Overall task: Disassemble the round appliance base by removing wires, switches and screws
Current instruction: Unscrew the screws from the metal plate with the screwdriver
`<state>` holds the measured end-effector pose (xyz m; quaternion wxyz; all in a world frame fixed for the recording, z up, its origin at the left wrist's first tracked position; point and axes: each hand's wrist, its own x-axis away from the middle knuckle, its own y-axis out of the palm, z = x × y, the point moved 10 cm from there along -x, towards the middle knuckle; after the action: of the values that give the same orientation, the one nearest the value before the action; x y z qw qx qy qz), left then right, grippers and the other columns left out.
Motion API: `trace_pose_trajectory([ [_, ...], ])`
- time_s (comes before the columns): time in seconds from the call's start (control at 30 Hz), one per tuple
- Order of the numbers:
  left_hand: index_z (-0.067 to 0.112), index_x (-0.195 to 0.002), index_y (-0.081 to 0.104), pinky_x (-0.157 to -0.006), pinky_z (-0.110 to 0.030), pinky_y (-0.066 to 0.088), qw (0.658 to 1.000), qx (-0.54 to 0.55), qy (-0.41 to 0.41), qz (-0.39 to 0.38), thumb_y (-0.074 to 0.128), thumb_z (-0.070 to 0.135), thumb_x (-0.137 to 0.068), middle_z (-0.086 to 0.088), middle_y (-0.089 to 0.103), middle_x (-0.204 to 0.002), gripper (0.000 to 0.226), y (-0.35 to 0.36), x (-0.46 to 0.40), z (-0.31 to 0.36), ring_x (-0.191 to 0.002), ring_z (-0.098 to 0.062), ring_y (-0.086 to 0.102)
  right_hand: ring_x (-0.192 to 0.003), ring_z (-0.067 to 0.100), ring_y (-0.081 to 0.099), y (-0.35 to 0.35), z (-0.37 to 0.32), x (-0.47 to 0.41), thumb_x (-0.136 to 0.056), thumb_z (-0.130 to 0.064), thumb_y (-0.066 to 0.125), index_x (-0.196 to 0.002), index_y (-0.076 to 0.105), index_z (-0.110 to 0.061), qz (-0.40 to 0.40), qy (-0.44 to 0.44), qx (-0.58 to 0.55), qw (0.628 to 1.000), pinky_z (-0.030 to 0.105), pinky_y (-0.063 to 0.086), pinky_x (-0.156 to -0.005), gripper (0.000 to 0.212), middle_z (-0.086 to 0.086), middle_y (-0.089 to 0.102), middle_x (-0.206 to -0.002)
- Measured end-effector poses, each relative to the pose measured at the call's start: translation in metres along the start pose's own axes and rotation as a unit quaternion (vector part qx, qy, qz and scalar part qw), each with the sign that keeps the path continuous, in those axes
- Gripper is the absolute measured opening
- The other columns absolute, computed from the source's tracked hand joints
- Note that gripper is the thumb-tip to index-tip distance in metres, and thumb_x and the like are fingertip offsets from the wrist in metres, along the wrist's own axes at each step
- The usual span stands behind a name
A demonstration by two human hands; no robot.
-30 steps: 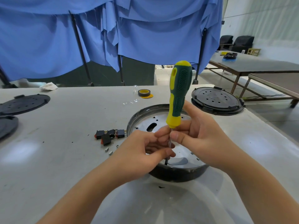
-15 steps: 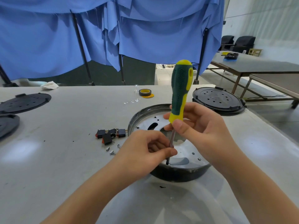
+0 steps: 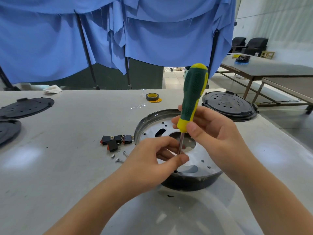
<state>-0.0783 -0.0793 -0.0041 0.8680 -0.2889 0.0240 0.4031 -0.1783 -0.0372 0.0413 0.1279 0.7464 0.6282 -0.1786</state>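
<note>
The round appliance base (image 3: 201, 164), a black ring with a silver perforated plate inside, sits on the white table in front of me. A green and yellow screwdriver (image 3: 193, 97) stands almost upright over its near rim, tip hidden behind my left thumb. My right hand (image 3: 215, 138) grips the lower end of the handle. My left hand (image 3: 152, 160) pinches the metal shaft low down, resting on the base rim. Several black rocker switches (image 3: 116, 141) and a few loose screws (image 3: 119, 157) lie on the table just left of the base.
A black vented cover (image 3: 228, 106) lies right behind the base. Two more black covers (image 3: 25, 107) rest at the table's left edge. A roll of yellow tape (image 3: 152, 97) and a white rag (image 3: 52, 89) sit at the far side. Blue cloth hangs behind.
My right hand has shifted its hold around the lower handle, fingers now wrapped further round it. The screwdriver stays upright on the same spot and my left hand stays on the shaft.
</note>
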Motion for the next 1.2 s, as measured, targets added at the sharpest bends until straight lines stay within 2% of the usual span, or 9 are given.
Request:
trace_pose_trajectory([
  [0.17, 0.032, -0.084, 0.071, -0.073, -0.013, 0.053, 0.999, 0.047, 0.006, -0.010, 0.069, 0.012, -0.084, 0.014, 0.075, -0.079, 0.020, -0.002, 0.000, 0.003, -0.075, -0.004, 0.072, -0.106, 0.009, 0.065, 0.009, 0.001, 0.002, -0.089, -0.018, 0.049, -0.117, 0.060, -0.020, -0.047, 0.016, 0.001, 0.999, 0.016, 0.051, -0.081, 0.029, -0.004, 0.072, -0.110],
  [0.27, 0.027, -0.073, 0.072, -0.065, -0.013, 0.052, 0.998, 0.062, 0.005, 0.020, 0.078, 0.014, -0.075, 0.009, 0.073, -0.069, 0.015, -0.005, -0.001, 0.001, -0.066, -0.006, 0.071, -0.095, 0.008, 0.066, 0.012, -0.003, 0.002, -0.078, -0.026, 0.065, -0.108, 0.064, -0.023, -0.035, -0.003, 0.023, 0.999, 0.016, 0.052, -0.077, 0.030, -0.002, 0.071, -0.099],
  [0.4, 0.024, -0.072, 0.069, -0.059, -0.016, 0.052, 0.996, 0.065, 0.007, 0.055, 0.083, 0.019, -0.068, 0.006, 0.070, -0.064, 0.015, -0.008, -0.001, -0.002, -0.058, -0.008, 0.066, -0.077, 0.009, 0.068, 0.003, -0.007, 0.000, -0.066, -0.016, 0.070, -0.099, 0.065, -0.014, 0.016, -0.034, -0.004, 0.999, 0.022, 0.056, -0.072, 0.034, 0.000, 0.071, -0.079],
  [0.53, 0.025, -0.066, 0.067, -0.058, -0.017, 0.052, 0.997, 0.056, 0.003, 0.061, 0.084, 0.023, -0.067, 0.008, 0.068, -0.061, 0.018, -0.009, -0.002, -0.002, -0.057, -0.006, 0.064, -0.098, 0.015, 0.069, 0.010, -0.006, 0.002, -0.081, -0.014, 0.057, -0.110, 0.059, -0.008, -0.039, -0.021, 0.002, 0.999, 0.021, 0.053, -0.083, 0.029, 0.004, 0.074, -0.101],
  [0.67, 0.033, -0.091, 0.070, -0.077, -0.016, 0.054, 0.998, 0.052, 0.015, -0.031, 0.070, 0.016, -0.085, 0.014, 0.075, -0.087, 0.019, 0.002, 0.000, 0.005, -0.080, -0.002, 0.071, -0.105, 0.012, 0.066, 0.014, -0.002, 0.004, -0.092, -0.012, 0.047, -0.116, 0.057, -0.013, -0.069, -0.001, 0.013, 0.998, 0.018, 0.052, -0.081, 0.026, 0.000, 0.072, -0.106],
  [0.77, 0.031, -0.095, 0.069, -0.078, -0.014, 0.053, 0.995, 0.072, 0.009, -0.069, 0.064, 0.007, -0.089, 0.012, 0.076, -0.090, 0.025, 0.005, 0.002, 0.006, -0.085, -0.005, 0.072, -0.108, 0.008, 0.064, 0.017, -0.001, 0.004, -0.093, -0.018, 0.045, -0.117, 0.058, -0.018, -0.082, 0.007, 0.016, 0.996, 0.016, 0.051, -0.081, 0.027, -0.003, 0.071, -0.109],
  [0.87, 0.028, -0.080, 0.074, -0.073, -0.015, 0.054, 0.996, 0.085, 0.000, -0.030, 0.074, 0.008, -0.080, 0.008, 0.076, -0.079, 0.020, -0.002, 0.000, 0.002, -0.076, -0.008, 0.073, -0.106, 0.008, 0.063, 0.019, 0.001, 0.003, -0.090, -0.026, 0.047, -0.112, 0.063, -0.024, -0.080, 0.008, 0.039, 0.996, 0.014, 0.048, -0.086, 0.027, -0.007, 0.070, -0.108],
  [1.07, 0.019, -0.065, 0.067, -0.054, -0.018, 0.047, 0.997, 0.069, 0.009, 0.038, 0.086, 0.022, -0.064, 0.008, 0.065, -0.057, 0.020, -0.008, -0.002, -0.002, -0.052, -0.008, 0.059, -0.071, 0.005, 0.065, 0.007, -0.006, 0.000, -0.069, -0.017, 0.075, -0.096, 0.063, -0.012, 0.001, -0.037, 0.011, 0.999, 0.018, 0.053, -0.067, 0.030, -0.008, 0.069, -0.075],
  [1.2, 0.021, -0.067, 0.065, -0.056, -0.027, 0.053, 0.998, 0.033, 0.012, 0.058, 0.084, 0.032, -0.066, 0.000, 0.068, -0.062, 0.023, -0.010, -0.002, -0.002, -0.058, -0.020, 0.064, -0.089, 0.012, 0.071, 0.006, -0.009, 0.002, -0.077, -0.015, 0.063, -0.104, 0.062, -0.013, -0.012, -0.040, 0.014, 0.999, 0.020, 0.054, -0.077, 0.027, 0.001, 0.074, -0.094],
])
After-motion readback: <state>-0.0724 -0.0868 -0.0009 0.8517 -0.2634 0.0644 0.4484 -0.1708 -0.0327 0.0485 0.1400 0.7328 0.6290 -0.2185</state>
